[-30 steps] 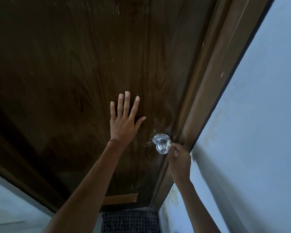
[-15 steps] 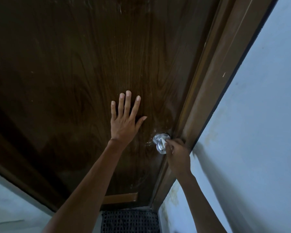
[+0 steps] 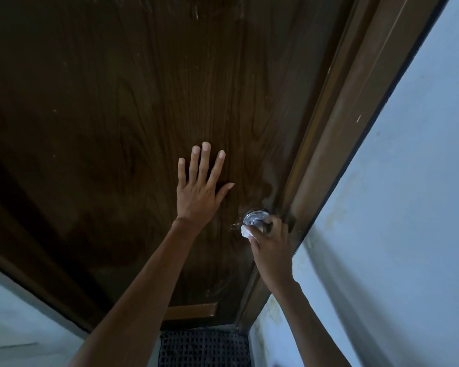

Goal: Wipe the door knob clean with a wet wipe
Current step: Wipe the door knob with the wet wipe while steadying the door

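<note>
Since a second ago, right hand [image 3: 272, 247] is shifting from the knob's right edge to wrap over its face; left hand [image 3: 200, 192] is keeping its place.

Nearest: woven mat [image 3: 204, 348] lying at the foot of the door. Right hand is curling around the door knob [image 3: 257, 222], fingers closed on it with the wet wipe [image 3: 247, 231] bunched between thumb side and metal; a white corner is poking out on the left. Knob is sitting at the door's right edge, just beside the frame [image 3: 337, 144].

Farther up: left hand is pressing flat on the door [image 3: 117, 115], fingers spread wide, holding nothing.

Step in hand, by my reading: wiping is under way. Next move likely calls for twisting the wipe around the knob's neck and base plate, which are showing uncovered.
</note>
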